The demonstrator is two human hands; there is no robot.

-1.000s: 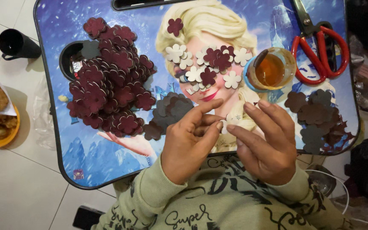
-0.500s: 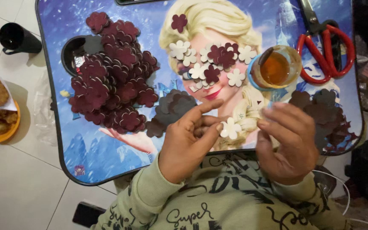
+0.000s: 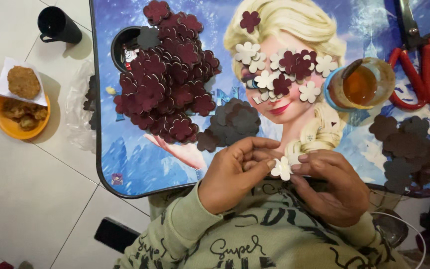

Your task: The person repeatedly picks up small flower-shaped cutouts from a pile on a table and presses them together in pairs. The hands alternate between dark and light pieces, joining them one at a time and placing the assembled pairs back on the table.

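Both hands pinch one white flower at the near edge of the desk.

The left hand (image 3: 237, 172) and right hand (image 3: 332, 187) meet over the desk (image 3: 140, 174), fingers (image 3: 262, 167) of each clamped on the white flower (image 3: 281, 168), which sits between them just above the person's green sleeve (image 3: 175, 229). Behind the hands lies a grey pile (image 3: 235, 119), and further back a big maroon heap (image 3: 167, 79) spreads across the left of the desk, partly covering a black cup hole (image 3: 120, 47). White and maroon flowers (image 3: 279, 72) cluster mid-desk. A glue jar (image 3: 362, 84) stands to the right, red scissors (image 3: 424, 69) beyond it, dark cut-outs (image 3: 404, 147) near the right hand. On the floor: a black mug (image 3: 58, 25) and an orange plate (image 3: 11, 127) of fried snacks.
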